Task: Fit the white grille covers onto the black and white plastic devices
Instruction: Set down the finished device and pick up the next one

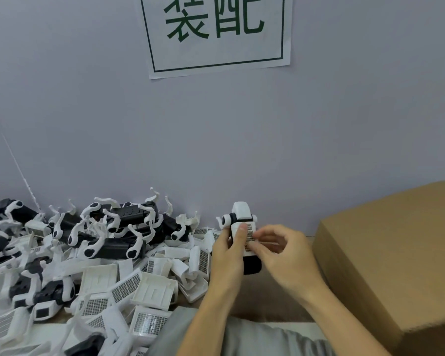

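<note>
**Grille cover at device, mid-fit**

Currently both hands were up over the table's near edge. Left hand gripped a black and white device upright, thumb on its front. Right hand pinched a white grille cover against the device's front face. Loose covers and more devices lay heaped along the table's left side. Cardboard box sat at the right edge, near the hands.

Bare hands, bare forearms, no sleeves, grey clothing at lap
</note>
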